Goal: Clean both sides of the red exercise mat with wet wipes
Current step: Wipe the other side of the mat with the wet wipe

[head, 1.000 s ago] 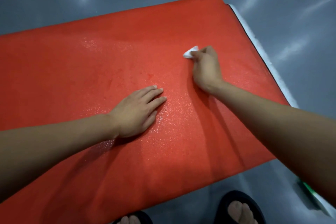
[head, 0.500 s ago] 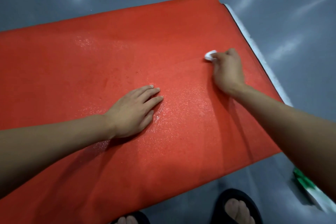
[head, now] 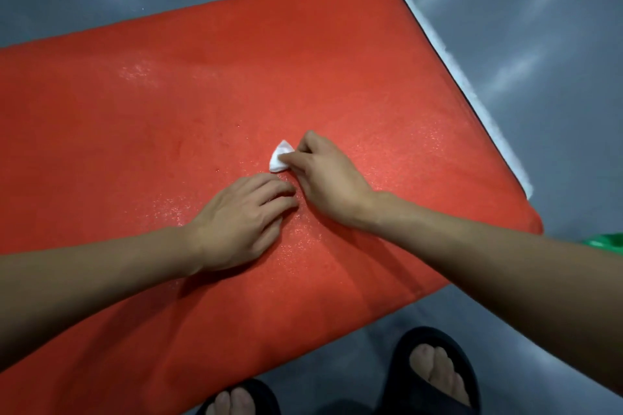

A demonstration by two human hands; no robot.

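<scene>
Centre frame: right hand (head: 323,175) pinching wipe (head: 279,157) is scrubbing mat (head: 135,111), left hand (head: 242,219) lying flat and steadying; the underside likely awaits flipping.

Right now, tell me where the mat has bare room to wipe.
Bare red mat stretches far left of the left hand and beyond the wet wipe toward the far edge. Crowded: mid-mat, where the right hand meets the left.

right hand (head: 325,178) and wet wipe (head: 280,156) swept back beside left hand (head: 241,221)
</scene>
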